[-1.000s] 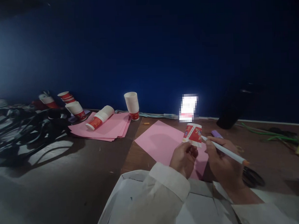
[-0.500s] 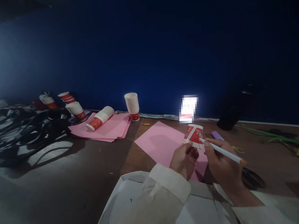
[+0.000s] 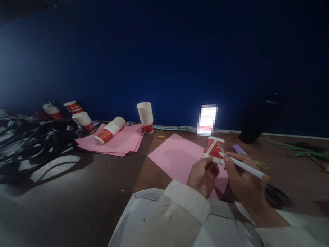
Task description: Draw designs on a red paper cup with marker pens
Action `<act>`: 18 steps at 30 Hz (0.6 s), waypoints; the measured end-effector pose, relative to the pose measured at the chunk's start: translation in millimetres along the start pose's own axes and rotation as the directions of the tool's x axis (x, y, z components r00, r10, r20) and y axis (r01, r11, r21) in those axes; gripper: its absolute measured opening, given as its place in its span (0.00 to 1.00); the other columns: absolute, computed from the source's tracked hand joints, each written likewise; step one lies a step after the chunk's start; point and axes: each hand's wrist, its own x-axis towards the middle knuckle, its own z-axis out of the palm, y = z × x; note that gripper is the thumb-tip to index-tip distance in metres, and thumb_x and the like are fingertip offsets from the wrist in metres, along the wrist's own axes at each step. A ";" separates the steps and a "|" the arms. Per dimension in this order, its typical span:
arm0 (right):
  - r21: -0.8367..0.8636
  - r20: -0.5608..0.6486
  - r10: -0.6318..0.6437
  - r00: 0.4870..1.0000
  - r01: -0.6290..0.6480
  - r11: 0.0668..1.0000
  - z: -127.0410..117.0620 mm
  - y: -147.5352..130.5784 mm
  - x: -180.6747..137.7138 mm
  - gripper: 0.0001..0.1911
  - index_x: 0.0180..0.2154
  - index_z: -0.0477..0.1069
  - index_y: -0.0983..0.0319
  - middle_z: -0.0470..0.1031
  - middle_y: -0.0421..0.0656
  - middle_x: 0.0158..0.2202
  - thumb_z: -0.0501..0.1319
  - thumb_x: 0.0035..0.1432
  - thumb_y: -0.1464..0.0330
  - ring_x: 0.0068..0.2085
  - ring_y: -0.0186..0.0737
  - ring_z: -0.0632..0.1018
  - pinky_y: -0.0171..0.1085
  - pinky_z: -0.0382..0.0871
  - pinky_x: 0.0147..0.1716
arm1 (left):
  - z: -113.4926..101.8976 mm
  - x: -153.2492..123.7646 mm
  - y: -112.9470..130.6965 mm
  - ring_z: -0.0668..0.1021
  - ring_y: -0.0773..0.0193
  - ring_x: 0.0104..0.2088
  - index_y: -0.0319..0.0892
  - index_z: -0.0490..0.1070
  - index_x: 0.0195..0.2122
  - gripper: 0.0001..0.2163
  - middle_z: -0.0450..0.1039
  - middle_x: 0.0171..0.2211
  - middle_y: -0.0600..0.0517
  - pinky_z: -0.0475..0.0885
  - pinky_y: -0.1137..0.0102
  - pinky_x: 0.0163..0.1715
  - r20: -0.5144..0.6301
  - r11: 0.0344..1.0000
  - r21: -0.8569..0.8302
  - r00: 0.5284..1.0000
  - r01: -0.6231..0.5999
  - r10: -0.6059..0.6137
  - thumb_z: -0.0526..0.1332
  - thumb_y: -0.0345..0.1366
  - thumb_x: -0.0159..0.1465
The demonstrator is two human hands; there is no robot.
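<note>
My left hand (image 3: 203,176) is closed on the lower edge of a red and white printed paper cup piece (image 3: 214,149), holding it tilted above a pink sheet (image 3: 173,155). Whether the piece is flat or still round I cannot tell. In my right hand (image 3: 246,185) is a white marker (image 3: 249,168) with an orange end. Its other end points at the right side of the printed piece, and the fingers partly hide that tip. The pink sheet lies on the brown table under both hands.
A stack of paper cups (image 3: 145,117) stands at the back; others lie on pink sheets (image 3: 127,139). Black cables (image 3: 27,142) crowd the left. A bright, blurred-out screen (image 3: 207,120) leans behind my hands. Right are a purple cap (image 3: 238,149), black-handled scissors (image 3: 279,197) and green wires (image 3: 305,150).
The printed piece has turned very slightly, and the back end of the marker has shifted a little left. Both hands keep nearly the same place and grip.
</note>
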 end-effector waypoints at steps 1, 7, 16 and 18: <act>-0.004 -0.001 0.001 1.000 -0.001 1.000 0.1 0.3 -0.1 0.12 0.40 0.75 0.60 0.80 0.46 0.38 0.60 0.63 0.59 0.40 0.44 0.80 0.43 0.73 0.44 | -0.3 0.2 0.0 0.72 0.75 0.22 0.31 0.74 0.34 0.04 0.72 0.26 0.49 0.72 0.81 0.25 0.000 1.000 0.000 1.000 0.002 -0.002 0.60 0.23 0.62; -0.033 -0.004 0.050 0.999 -0.050 0.998 0.3 0.7 -0.1 0.14 0.40 0.75 0.60 0.80 0.46 0.36 0.60 0.63 0.57 0.38 0.44 0.80 0.43 0.72 0.44 | -0.9 1.3 0.7 0.72 0.75 0.22 0.30 0.74 0.34 0.04 0.71 0.26 0.50 0.72 0.81 0.25 -0.006 1.000 0.008 1.000 0.013 -0.013 0.60 0.23 0.62; -0.056 -0.005 0.027 1.000 -0.027 0.998 -0.3 1.5 0.1 0.13 0.37 0.75 0.60 0.80 0.46 0.36 0.60 0.62 0.57 0.38 0.44 0.80 0.42 0.73 0.42 | 0.0 2.0 -0.1 0.72 0.75 0.22 0.32 0.74 0.31 0.04 0.70 0.24 0.51 0.72 0.81 0.24 -0.020 1.000 -0.011 1.000 -0.016 0.016 0.60 0.23 0.62; -0.048 0.007 0.031 0.999 -0.031 0.998 -0.3 -0.7 -0.7 0.13 0.37 0.75 0.60 0.80 0.45 0.36 0.60 0.62 0.57 0.38 0.43 0.80 0.41 0.73 0.41 | 0.3 1.9 -0.4 0.72 0.74 0.22 0.33 0.74 0.30 0.04 0.70 0.24 0.51 0.71 0.81 0.24 -0.027 1.000 -0.009 1.000 -0.015 0.014 0.60 0.23 0.61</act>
